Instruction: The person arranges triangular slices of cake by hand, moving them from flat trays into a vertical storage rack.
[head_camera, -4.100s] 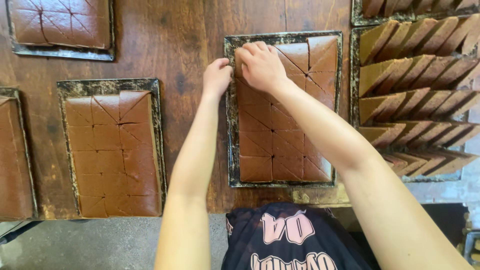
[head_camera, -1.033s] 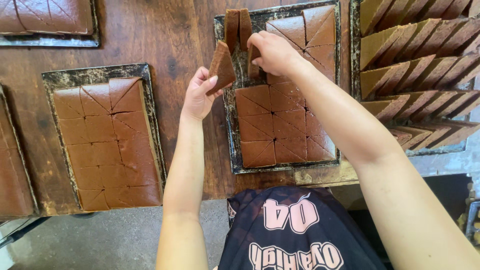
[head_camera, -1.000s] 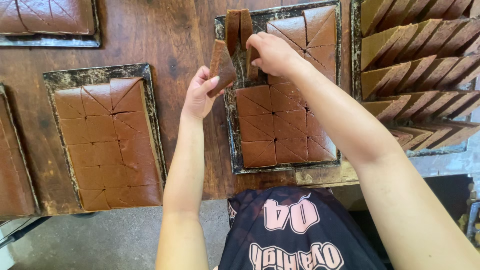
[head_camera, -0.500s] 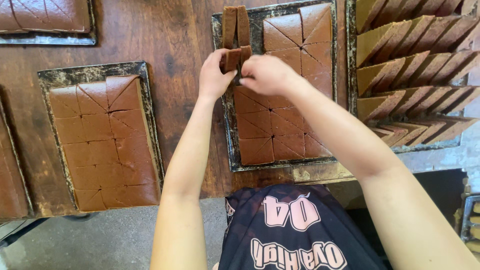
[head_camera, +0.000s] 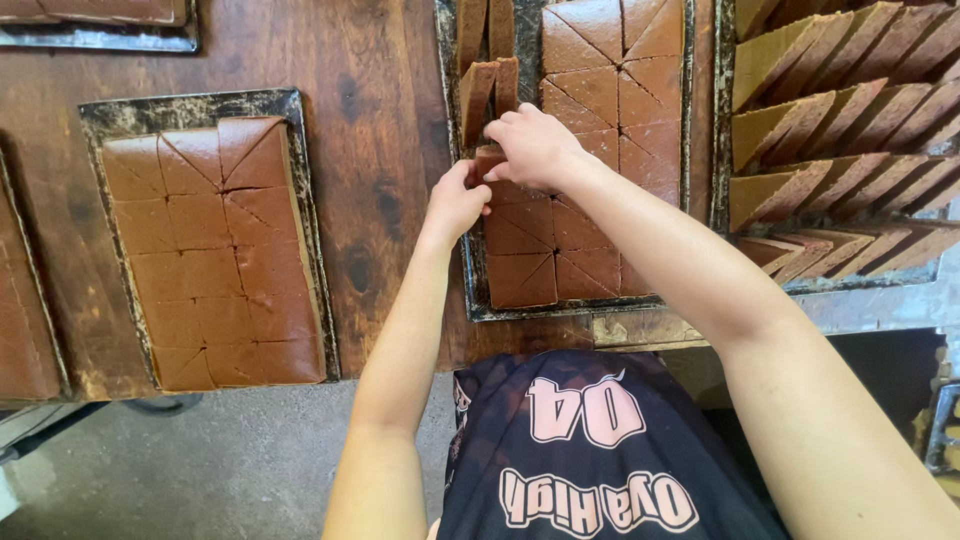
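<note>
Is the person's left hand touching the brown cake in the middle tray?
Touching. The head view shows the left hand with its fingertips pressed on the edge of a cut cake piece in the middle tray, the right hand resting beside it.

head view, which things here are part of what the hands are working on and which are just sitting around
In hand:
- left hand and right hand, both at a cake piece at the middle tray's left edge
- middle tray of cut brown cake
- upright pieces just above the hands

Lying about:
- left tray of cut cake, untouched
- right tray, slices stood on edge
- wooden table
</note>
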